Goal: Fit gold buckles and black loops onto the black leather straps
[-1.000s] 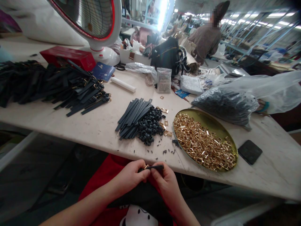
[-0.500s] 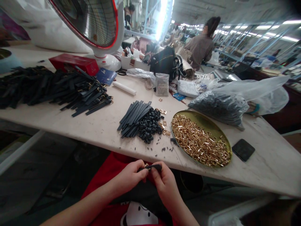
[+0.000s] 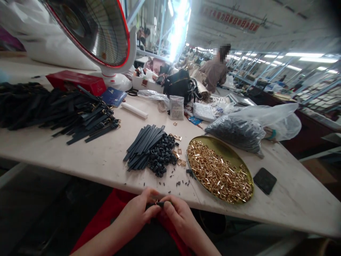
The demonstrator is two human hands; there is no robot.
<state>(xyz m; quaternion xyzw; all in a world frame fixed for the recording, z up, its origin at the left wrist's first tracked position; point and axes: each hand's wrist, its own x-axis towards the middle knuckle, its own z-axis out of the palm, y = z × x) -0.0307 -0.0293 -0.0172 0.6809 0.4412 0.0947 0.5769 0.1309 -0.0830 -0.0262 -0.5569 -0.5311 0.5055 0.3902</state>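
Observation:
Just off the table's front edge, my left hand (image 3: pixel 141 209) and my right hand (image 3: pixel 178 213) meet, both closed on one short black strap (image 3: pixel 160 204). A small glint of gold metal shows at the strap by my left fingertips; most of the piece is hidden by the fingers. Beyond my hands lie a stack of flat black straps (image 3: pixel 145 144) and a heap of small black loops (image 3: pixel 161 156). A few gold buckles (image 3: pixel 182 162) rest beside the loops. To the right is a round gold tray (image 3: pixel 213 141) full of gold buckles (image 3: pixel 220 174).
Finished-looking black straps with buckles (image 3: pixel 80 113) form a long pile at left. Behind stand a fan (image 3: pixel 109 71), a red box (image 3: pixel 77 81) and a white roll (image 3: pixel 134 110). A clear bag (image 3: pixel 237 131) and a black pad (image 3: pixel 265 180) lie right. A person (image 3: pixel 214 73) is farther back.
The camera has tilted up and turned slightly, so the table sits lower in view. My hands stay together on the strap, and less of it shows past my right fingers.

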